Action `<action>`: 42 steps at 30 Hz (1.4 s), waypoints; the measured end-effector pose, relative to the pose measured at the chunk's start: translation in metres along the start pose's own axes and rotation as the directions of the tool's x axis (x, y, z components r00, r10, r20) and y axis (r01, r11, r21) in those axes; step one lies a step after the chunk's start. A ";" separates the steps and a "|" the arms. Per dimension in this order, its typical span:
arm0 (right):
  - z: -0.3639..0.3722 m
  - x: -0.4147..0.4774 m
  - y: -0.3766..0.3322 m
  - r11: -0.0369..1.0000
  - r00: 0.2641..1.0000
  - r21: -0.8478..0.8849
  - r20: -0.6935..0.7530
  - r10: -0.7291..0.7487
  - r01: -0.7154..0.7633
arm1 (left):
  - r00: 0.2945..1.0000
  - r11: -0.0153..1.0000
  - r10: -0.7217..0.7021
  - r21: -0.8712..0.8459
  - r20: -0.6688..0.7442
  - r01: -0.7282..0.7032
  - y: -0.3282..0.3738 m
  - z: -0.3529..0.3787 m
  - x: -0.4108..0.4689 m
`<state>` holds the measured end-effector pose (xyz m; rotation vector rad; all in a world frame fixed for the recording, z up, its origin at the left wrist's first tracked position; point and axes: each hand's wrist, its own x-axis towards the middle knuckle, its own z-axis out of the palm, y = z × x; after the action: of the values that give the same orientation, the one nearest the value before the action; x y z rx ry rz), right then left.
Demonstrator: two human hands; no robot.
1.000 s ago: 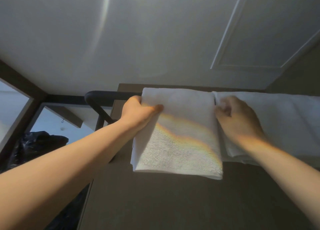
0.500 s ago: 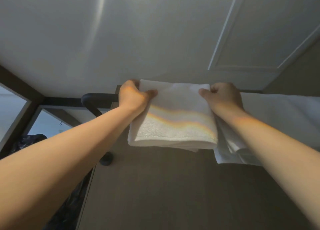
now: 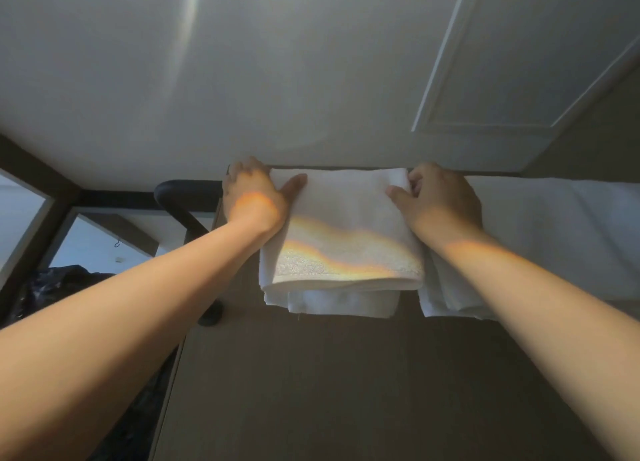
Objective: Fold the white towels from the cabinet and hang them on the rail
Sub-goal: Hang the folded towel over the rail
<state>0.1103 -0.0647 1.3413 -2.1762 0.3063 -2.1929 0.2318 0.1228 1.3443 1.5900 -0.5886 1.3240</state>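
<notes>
White terry cloth, folded to a narrow panel, lies draped over the dark rail. This towel is the item under inspection.

Finding one: my left grip is closed on the towel's upper left corner. The fingers curl over the top edge and out of sight behind it, and the thumb lies flat on the front face.

Finding two: my right grip is closed on the upper right corner, thumb on the front, fingers bunched at the edge. Both hold cloth. The towel covers the bar there, so I cannot tell whether either touches the rail beneath.

Position: the towel sits near the rail's left bend, where the bar turns down toward a round foot on the brown wall panel. The front layer hangs shorter than the back layers, which show below its hem. A second white towel hangs just beside it on the right. My right forearm hides the join, so touching or apart is not established.

Progress, as my judgement: this piece looks fully folded and is over the rail. What remains for it is to square the drape and let go. Two towels are up. The cabinet is not in view, so the number left cannot be stated.

Also noted: a black bag at lower left.
</notes>
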 end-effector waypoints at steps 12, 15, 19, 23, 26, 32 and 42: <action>-0.005 -0.052 0.017 0.903 0.935 0.358 0.336 0.115 -0.240 | 0.925 0.908 -0.112 -0.341 0.363 0.244 -0.042 -0.001 -0.051; -0.007 -0.066 0.022 0.846 0.900 0.428 0.416 0.126 -0.317 | 0.852 0.840 -0.016 -0.455 0.524 0.296 -0.054 -0.002 -0.066; -0.003 -0.079 0.025 0.744 0.864 0.533 0.489 0.117 -0.403 | 0.726 0.730 0.098 -0.545 0.681 0.412 -0.058 -0.003 -0.077; 0.005 -0.085 0.030 0.746 0.866 0.535 0.486 0.113 -0.398 | 0.744 0.715 0.051 -0.545 0.666 0.438 -0.059 -0.001 -0.084; 0.010 -0.089 0.036 0.751 0.877 0.541 0.469 0.102 -0.377 | 0.806 0.685 -0.012 -0.582 0.592 0.439 -0.057 0.001 -0.087; 0.016 -0.099 0.044 0.734 0.852 0.534 0.510 0.117 -0.420 | 0.793 0.557 -0.007 -0.656 0.609 0.509 -0.063 0.000 -0.085; 0.024 -0.108 0.048 0.481 0.760 0.631 0.638 0.125 -0.609 | 0.792 0.523 -0.002 -0.674 0.611 0.521 -0.068 0.004 -0.089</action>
<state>0.1310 -0.0971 1.2263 -1.7501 -0.2165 -1.0410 0.2635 0.1312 1.2374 1.1269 -1.0637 0.1732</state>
